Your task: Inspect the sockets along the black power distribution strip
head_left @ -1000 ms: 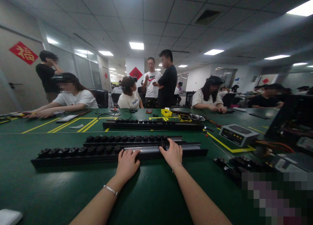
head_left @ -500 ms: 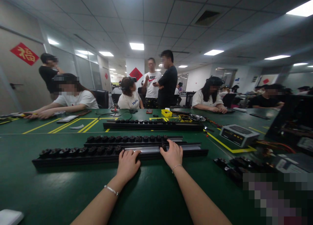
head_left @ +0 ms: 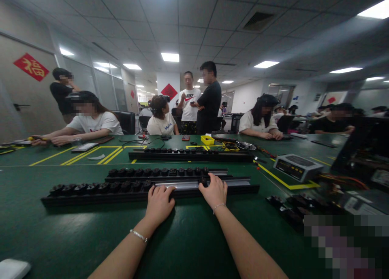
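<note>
A long black power strip [head_left: 97, 192] lies across the green table in front of me, its left half filled with black sockets and its middle showing a bare metal channel [head_left: 182, 185]. My left hand [head_left: 158, 206] rests on the strip's near edge, fingers curled over it. My right hand [head_left: 215, 192] lies on the strip a little to the right, its fingers bent around a black socket [head_left: 203, 182] in the channel. A second black strip [head_left: 165, 173] lies just behind, and a third black strip [head_left: 191, 154] farther back.
A grey meter box [head_left: 296, 167] sits at right inside yellow floor-tape lines. Loose black socket parts [head_left: 291, 208] lie near my right arm. A yellow bin [head_left: 207, 139] and a metal bowl [head_left: 244, 145] stand beyond. Several people sit or stand at the table's far side.
Both hands have stayed on the near strip almost unmoved; the view has only shifted slightly.
</note>
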A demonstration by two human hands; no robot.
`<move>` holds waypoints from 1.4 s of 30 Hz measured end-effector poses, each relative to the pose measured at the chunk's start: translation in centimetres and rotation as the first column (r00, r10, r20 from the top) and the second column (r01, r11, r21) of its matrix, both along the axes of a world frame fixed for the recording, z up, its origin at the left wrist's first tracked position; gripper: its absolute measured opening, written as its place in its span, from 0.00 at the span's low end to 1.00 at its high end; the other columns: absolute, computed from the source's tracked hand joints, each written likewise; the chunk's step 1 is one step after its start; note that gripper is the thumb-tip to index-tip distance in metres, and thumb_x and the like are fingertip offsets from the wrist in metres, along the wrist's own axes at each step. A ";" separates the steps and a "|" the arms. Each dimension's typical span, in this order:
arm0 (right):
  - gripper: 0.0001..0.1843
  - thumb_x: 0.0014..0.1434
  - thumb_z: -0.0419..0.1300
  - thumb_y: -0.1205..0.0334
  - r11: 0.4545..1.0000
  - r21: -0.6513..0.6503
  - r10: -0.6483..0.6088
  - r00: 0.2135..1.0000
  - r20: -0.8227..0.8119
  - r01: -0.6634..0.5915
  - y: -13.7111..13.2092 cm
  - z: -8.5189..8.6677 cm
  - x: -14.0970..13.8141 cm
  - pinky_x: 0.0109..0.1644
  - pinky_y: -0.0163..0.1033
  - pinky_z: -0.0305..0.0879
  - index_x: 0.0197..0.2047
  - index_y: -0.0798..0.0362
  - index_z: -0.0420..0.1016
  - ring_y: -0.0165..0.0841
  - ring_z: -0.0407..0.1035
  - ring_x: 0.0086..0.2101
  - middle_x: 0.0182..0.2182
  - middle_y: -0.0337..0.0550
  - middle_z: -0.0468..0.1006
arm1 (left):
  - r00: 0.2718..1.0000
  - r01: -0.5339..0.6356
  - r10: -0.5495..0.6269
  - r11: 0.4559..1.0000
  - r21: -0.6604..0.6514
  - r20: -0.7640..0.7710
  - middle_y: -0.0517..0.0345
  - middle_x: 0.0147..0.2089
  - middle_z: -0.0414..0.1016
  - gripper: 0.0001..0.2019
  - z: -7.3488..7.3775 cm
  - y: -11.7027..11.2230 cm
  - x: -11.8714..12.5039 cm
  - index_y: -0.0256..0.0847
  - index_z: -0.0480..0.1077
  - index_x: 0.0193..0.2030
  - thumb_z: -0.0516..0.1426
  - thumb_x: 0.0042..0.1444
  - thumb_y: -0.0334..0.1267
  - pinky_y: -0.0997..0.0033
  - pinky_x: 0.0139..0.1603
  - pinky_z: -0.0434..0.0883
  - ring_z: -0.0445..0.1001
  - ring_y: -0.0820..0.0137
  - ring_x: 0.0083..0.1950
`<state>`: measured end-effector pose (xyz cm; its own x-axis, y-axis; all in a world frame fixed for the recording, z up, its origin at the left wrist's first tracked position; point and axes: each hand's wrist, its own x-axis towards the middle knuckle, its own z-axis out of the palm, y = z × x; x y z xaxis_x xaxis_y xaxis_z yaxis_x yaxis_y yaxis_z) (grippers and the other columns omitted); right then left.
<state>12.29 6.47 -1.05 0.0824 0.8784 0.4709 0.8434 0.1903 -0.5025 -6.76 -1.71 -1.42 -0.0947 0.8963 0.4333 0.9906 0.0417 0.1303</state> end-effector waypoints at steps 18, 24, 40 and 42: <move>0.26 0.48 0.53 0.56 0.999 -0.048 -0.011 1.000 -0.007 0.010 -0.1 0.4 0.3 0.58 0.45 0.40 0.52 0.52 0.64 0.37 0.60 0.51 0.47 0.48 0.71 | 1.000 -0.003 0.004 0.999 -0.046 0.018 0.59 0.42 0.70 0.19 0.2 -0.1 0.0 0.51 0.66 0.50 0.49 0.51 0.38 0.57 0.62 0.43 0.64 0.66 0.50; 0.24 0.49 0.52 0.59 0.998 -0.058 0.004 0.999 -0.032 -0.006 0.0 0.6 0.5 0.57 0.43 0.42 0.51 0.53 0.65 0.37 0.60 0.51 0.47 0.47 0.71 | 1.000 -0.011 0.012 0.998 -0.063 0.017 0.58 0.43 0.70 0.19 0.4 -0.3 0.2 0.51 0.66 0.51 0.49 0.51 0.37 0.57 0.62 0.43 0.64 0.66 0.50; 0.23 0.48 0.52 0.62 0.999 -0.038 -0.001 0.999 -0.035 -0.001 0.0 0.7 0.7 0.55 0.41 0.46 0.49 0.53 0.65 0.36 0.63 0.48 0.44 0.46 0.73 | 1.000 -0.007 0.008 0.999 -0.046 0.017 0.58 0.43 0.70 0.18 0.2 -0.1 0.1 0.51 0.66 0.50 0.49 0.51 0.38 0.57 0.62 0.44 0.64 0.66 0.50; 0.23 0.48 0.52 0.62 0.999 -0.039 -0.002 0.999 -0.037 0.000 0.1 0.6 0.8 0.55 0.41 0.46 0.49 0.53 0.65 0.36 0.63 0.48 0.44 0.46 0.73 | 1.000 -0.010 0.011 0.999 -0.051 0.020 0.58 0.43 0.70 0.18 0.3 -0.1 0.1 0.51 0.66 0.50 0.49 0.51 0.38 0.57 0.62 0.43 0.64 0.66 0.50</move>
<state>13.04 6.52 -0.41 0.1000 0.8958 0.4331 0.8244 0.1692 -0.5402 -6.67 -1.86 -1.14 -0.1121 0.9159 0.3854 0.9873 0.0586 0.1479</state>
